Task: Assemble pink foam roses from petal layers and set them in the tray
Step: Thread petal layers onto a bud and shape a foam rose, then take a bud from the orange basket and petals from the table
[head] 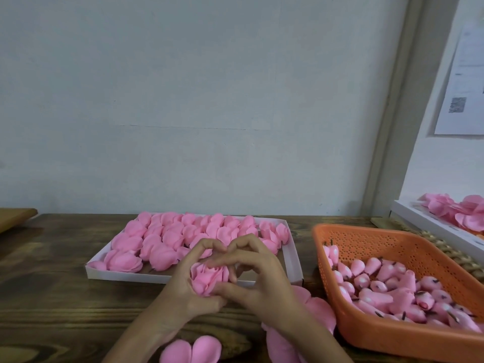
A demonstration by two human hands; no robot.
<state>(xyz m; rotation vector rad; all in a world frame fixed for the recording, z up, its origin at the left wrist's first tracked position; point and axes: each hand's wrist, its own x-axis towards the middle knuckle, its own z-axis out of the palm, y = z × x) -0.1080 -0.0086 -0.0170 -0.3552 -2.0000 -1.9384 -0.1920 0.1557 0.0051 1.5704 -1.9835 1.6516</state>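
Two hands meet at the near edge of the white tray (pixel 125 277), working one rose (pixel 208 280) between them. Left to right: tray on the counter (pixel 52 271) holds rows of finished pink roses (pixel 162 239), filled from the far edge forward; bare floor shows at its front right corner. Left hand (pixel 183 286) cups the rose from below and the side, grip closed around its base. Right hand (pixel 259 279), grip pinching at the outer petals, thumb and fingertips pressed to the foam. Loose petal layers (pixel 191 351) lie on the counter just below the wrists, more partly under the right forearm. Orange basket (pixel 366 334) to the right holds many pink buds (pixel 387 284), well apart from the hands. A second white tray of petals (pixel 455 213) sits far right.

Step in hand, as judged: shaping or closing the outer layer round the core. Next move likely calls for keeping the base squeezed, then setting the rose into the tray's open corner without crushing neighbours.
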